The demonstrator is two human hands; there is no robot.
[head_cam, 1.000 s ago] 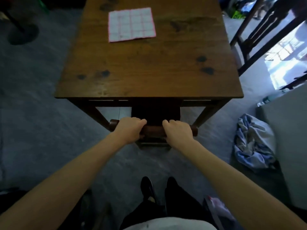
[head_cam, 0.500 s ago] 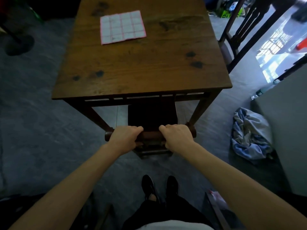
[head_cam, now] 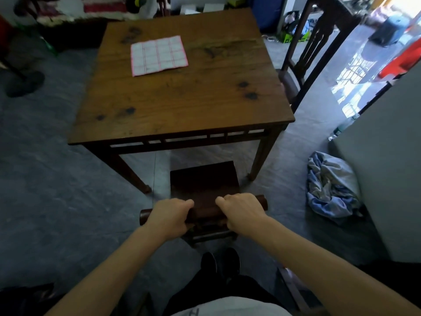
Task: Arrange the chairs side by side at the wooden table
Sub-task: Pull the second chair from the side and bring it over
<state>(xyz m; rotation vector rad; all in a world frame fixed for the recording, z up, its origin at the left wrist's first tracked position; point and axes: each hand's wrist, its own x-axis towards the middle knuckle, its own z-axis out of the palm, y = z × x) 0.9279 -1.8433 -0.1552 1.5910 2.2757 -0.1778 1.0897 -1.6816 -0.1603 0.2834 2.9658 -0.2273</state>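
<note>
A dark wooden chair (head_cam: 204,181) stands just in front of me, its seat showing below the near edge of the wooden table (head_cam: 182,96). My left hand (head_cam: 168,216) and my right hand (head_cam: 241,213) both grip the chair's rounded top rail, left and right of its middle. The seat's front edge lies close to the table's near side, between the table's two near legs. A second dark chair (head_cam: 305,49) stands at the table's right side, its back slats upright and its seat partly hidden behind the table top.
A pink-checked cloth (head_cam: 159,55) lies on the table's far left. A crumpled blue-and-grey cloth (head_cam: 330,185) lies on the floor at right beside a white cabinet (head_cam: 385,160). A plastic bottle (head_cam: 341,130) lies near it. Clutter lines the far wall. My black shoes (head_cam: 222,263) stand behind the chair.
The chair has come back toward me, out from under the table, so its seat now shows. Both hands stay on its top rail. My view has risen and pulled back.
</note>
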